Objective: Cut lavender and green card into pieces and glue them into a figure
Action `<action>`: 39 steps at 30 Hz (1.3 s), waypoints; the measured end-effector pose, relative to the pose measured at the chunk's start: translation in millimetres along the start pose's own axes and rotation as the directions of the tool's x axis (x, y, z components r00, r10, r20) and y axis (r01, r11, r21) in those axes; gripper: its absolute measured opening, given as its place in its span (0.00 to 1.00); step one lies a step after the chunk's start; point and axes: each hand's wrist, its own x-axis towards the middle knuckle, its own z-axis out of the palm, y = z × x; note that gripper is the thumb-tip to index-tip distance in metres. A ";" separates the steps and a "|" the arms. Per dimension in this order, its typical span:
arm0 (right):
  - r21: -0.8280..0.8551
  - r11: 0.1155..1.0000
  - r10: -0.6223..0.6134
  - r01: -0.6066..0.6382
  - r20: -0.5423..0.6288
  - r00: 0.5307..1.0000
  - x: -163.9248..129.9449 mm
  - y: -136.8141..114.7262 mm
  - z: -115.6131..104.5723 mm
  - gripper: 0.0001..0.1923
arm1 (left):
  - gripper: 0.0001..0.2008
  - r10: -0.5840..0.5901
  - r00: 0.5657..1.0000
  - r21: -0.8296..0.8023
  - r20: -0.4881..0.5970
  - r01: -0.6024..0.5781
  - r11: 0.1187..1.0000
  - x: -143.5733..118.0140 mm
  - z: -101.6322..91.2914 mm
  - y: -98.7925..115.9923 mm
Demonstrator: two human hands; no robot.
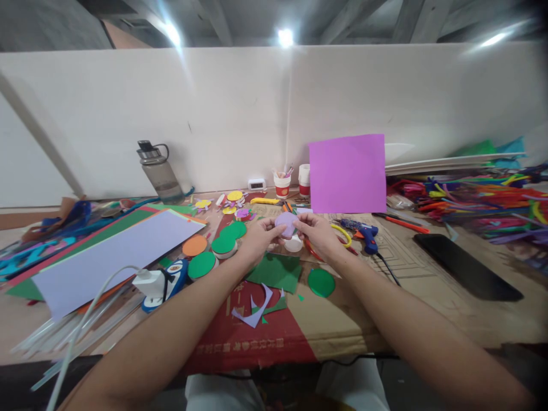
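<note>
Between my two hands, above the cardboard, is a light purple paper disc point(286, 223). My left hand point(262, 238) pinches its left edge, and my right hand point(317, 233) grips the right edge with thumb and fingers. Just below the disc lies a white round piece point(293, 244). A green paper sheet point(278, 272) lies under my hands, with a green disc point(321, 282) to its right. Purple paper scraps point(256, 311) are nearer to me. Left of my left hand sit several green discs point(225, 242) and an orange disc point(194, 246).
A blue glue gun point(369, 237) lies to the right, near a black phone point(466, 267). Stacked coloured sheets point(124, 257) and a power strip point(165, 282) are at left. Behind stand a water bottle point(160, 171), paper cups point(282, 185) and a purple sheet point(347, 174). Pipe cleaners point(483, 200) are heaped far right.
</note>
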 end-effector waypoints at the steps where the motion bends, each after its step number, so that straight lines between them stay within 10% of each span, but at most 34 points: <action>1: 0.007 1.000 -0.008 0.008 0.011 1.000 -0.4 -0.2 0.0 0.17 | 0.22 0.009 1.000 0.002 -0.009 -0.009 1.000 0.2 -0.2 -0.2; 22: 0.136 0.988 0.065 -0.066 0.010 0.998 -3.0 -1.3 -0.6 0.19 | 0.27 -0.001 0.996 -0.231 0.085 0.021 0.973 0.6 -2.6 3.3; 39: -0.162 0.987 0.008 -0.002 0.033 0.999 -11.5 -7.7 5.7 0.16 | 0.21 0.085 0.996 -0.016 -0.021 -0.085 0.996 -1.3 -1.9 1.6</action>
